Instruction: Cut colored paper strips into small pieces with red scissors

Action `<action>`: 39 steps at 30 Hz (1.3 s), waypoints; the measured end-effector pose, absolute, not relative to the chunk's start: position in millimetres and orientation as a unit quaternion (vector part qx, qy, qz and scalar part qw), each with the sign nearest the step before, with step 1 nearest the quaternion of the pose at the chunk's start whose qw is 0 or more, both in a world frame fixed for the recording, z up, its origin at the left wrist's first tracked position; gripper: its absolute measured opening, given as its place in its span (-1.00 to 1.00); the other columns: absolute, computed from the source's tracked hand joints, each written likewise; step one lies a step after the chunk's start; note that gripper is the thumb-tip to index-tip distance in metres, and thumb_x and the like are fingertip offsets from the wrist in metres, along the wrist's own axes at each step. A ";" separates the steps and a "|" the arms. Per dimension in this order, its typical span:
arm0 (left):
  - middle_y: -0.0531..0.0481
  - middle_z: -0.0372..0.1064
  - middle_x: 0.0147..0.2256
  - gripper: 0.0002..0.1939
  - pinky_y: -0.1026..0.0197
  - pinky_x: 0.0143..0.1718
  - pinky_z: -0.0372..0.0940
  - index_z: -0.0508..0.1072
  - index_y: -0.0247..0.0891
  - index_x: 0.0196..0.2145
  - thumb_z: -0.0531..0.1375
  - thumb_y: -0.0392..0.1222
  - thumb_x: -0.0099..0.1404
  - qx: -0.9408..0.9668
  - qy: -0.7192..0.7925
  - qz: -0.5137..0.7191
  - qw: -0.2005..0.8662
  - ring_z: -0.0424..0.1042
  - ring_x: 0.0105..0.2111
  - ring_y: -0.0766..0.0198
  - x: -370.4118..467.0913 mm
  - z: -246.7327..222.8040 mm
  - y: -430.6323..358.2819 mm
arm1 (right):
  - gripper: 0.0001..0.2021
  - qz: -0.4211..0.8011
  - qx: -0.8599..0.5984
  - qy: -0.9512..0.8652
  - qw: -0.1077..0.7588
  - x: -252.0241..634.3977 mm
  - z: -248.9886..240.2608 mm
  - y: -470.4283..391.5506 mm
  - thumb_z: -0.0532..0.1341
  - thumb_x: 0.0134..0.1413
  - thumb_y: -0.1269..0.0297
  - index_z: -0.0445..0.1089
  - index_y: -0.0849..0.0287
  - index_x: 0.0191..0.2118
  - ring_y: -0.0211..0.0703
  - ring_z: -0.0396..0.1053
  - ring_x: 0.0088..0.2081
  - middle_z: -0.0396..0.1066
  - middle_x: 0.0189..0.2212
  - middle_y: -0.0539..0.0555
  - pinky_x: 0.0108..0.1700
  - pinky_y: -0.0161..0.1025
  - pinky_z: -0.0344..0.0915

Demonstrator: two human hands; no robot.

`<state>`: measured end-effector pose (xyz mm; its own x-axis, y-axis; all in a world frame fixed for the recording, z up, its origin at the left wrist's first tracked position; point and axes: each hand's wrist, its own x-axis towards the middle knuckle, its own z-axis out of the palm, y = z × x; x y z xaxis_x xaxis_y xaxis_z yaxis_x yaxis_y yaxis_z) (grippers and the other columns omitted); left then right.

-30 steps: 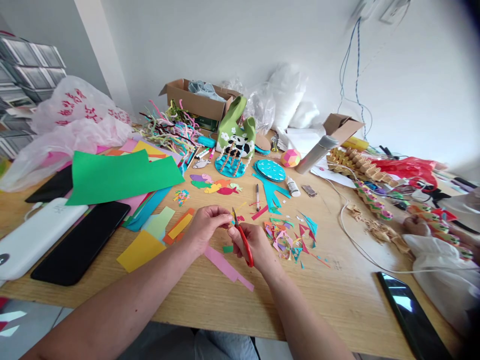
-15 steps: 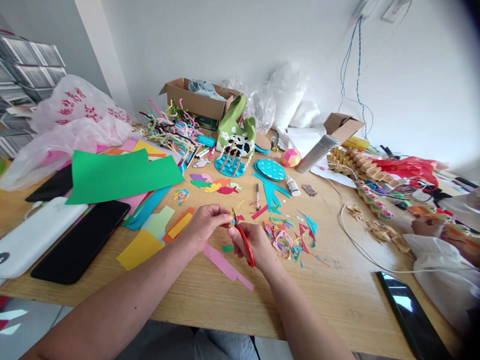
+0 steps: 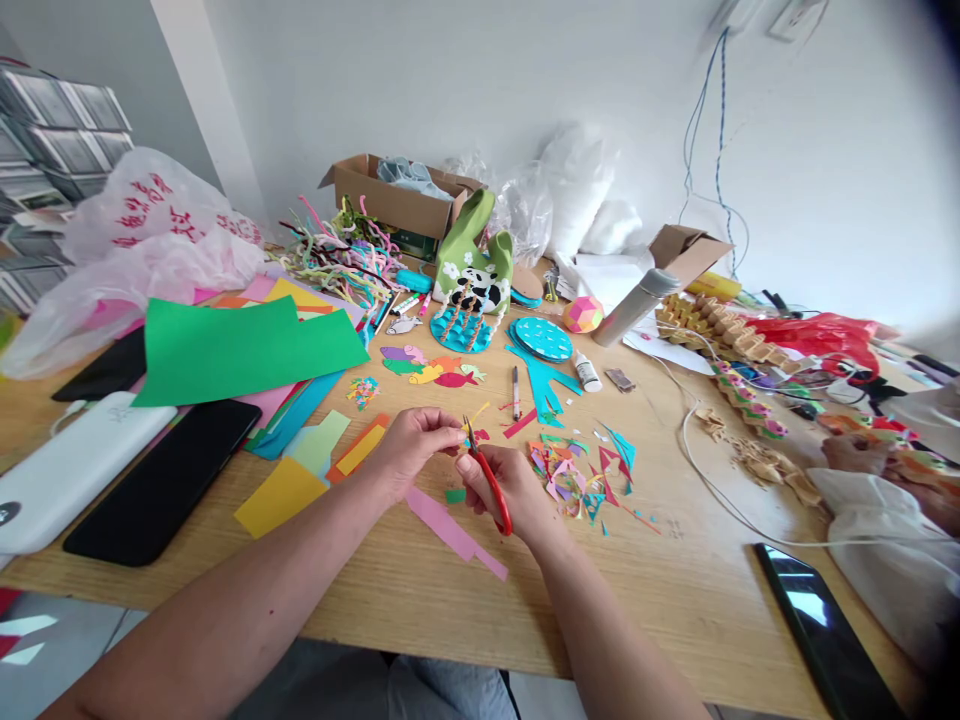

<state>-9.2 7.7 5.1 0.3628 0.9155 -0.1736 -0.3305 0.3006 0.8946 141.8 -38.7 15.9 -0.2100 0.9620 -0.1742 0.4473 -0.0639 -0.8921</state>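
Red-handled scissors (image 3: 495,492) are held in my right hand (image 3: 510,485), with their blades pointing up and away, slightly apart. My left hand (image 3: 421,445) is pinched just left of the blade tips, and a thin yellow sliver of paper shows by its fingertips; the rest of what it holds is too small to make out. Beyond my hands are colourful paper fish (image 3: 426,374) and a pen (image 3: 515,392). Paper scraps (image 3: 574,475) are scattered to the right of my right hand. A pink paper strip (image 3: 454,530) lies below, between my forearms.
Green paper (image 3: 247,350), a white power bank (image 3: 82,475) and a black phone (image 3: 161,485) lie left. Behind are pipe cleaners (image 3: 341,245), a green panda bag (image 3: 476,260) and a grey bottle (image 3: 637,305). Another person's hand (image 3: 855,453) and a phone (image 3: 821,625) are right.
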 end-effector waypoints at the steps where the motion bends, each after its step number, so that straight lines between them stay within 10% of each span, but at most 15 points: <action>1: 0.07 0.39 -0.56 -0.91 0.33 -0.48 0.15 0.47 -0.32 -0.54 0.31 -0.27 -0.03 0.404 0.363 0.432 0.720 0.32 -0.53 0.42 -9.2 5.2 7.7 | -0.56 0.461 -0.564 -0.627 0.277 141.8 16.0 -38.5 0.20 0.06 -0.11 0.23 0.19 -0.55 -0.30 0.26 -0.68 0.33 -0.70 0.00 -0.64 -0.41 0.10; 39: 0.05 0.38 -0.55 -0.91 0.29 -0.48 0.11 0.48 -0.31 -0.55 0.29 -0.25 -0.05 0.419 0.380 0.442 0.696 0.28 -0.52 0.39 -10.3 9.6 8.8 | -0.56 0.460 -0.593 -0.603 0.269 142.6 17.7 -40.3 0.24 -0.01 -0.11 0.21 0.17 -0.58 -0.32 0.22 -0.72 0.30 -0.73 -0.03 -0.68 -0.42 0.05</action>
